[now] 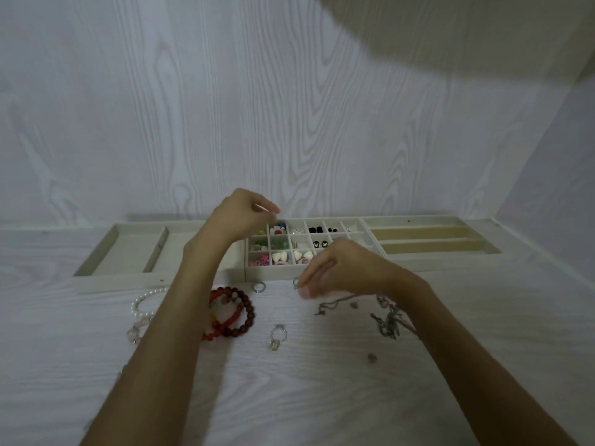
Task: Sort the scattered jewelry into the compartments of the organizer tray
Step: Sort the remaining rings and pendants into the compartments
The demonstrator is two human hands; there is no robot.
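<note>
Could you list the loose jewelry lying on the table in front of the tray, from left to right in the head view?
Pearl bracelet → red bead bracelets → ring with a stone → tangled chains.

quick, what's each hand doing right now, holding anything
Left hand: fingertips pinched together over the tray; what they hold cannot be told.
Right hand: pinching a small ring on the table, in front of the tray.

One head-worn wide-angle view looks forward and down, close over the worktop [322,397], toward its far edge.
</note>
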